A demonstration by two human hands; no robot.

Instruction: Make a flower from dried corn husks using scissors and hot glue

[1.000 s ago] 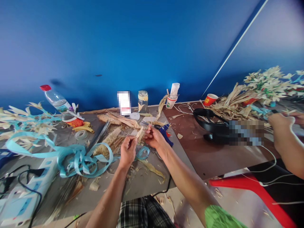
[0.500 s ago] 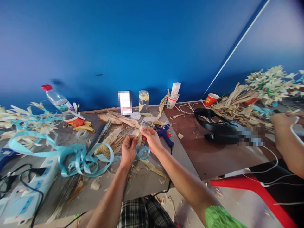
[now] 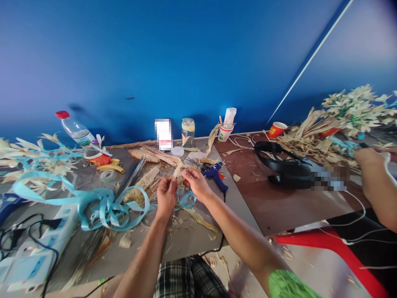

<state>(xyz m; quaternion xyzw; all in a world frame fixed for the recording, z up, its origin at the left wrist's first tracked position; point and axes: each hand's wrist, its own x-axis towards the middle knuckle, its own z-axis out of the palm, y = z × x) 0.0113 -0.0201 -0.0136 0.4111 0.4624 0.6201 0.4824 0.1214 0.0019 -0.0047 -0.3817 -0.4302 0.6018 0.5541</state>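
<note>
A pale strip of dry corn husk (image 3: 178, 169) stands up between my two hands over the table. My left hand (image 3: 166, 193) is closed, pinching its lower end between thumb and fingers. From the other side, my right hand (image 3: 196, 183) is closed in a pinch at the husk's edge; its fingertips partly hide what they grip. Just right of that hand lies a blue glue gun (image 3: 214, 171). Below and between the hands is a loop of light blue ribbon (image 3: 186, 199). Corn cobs with husks (image 3: 144, 155) lie behind my left hand.
Tangled blue ribbon (image 3: 102, 207), thin wires (image 3: 128, 174) and a power strip (image 3: 63, 217) lie left. A phone (image 3: 163, 134), jar (image 3: 187, 130) and paper cup (image 3: 225, 133) line the wall. Right are a black headband device (image 3: 276, 165), husk pile and another person's arm (image 3: 374, 178).
My right hand has shifted slightly right and down, away from the husk's top. More of the husk shows above my left hand, which has moved slightly left.
</note>
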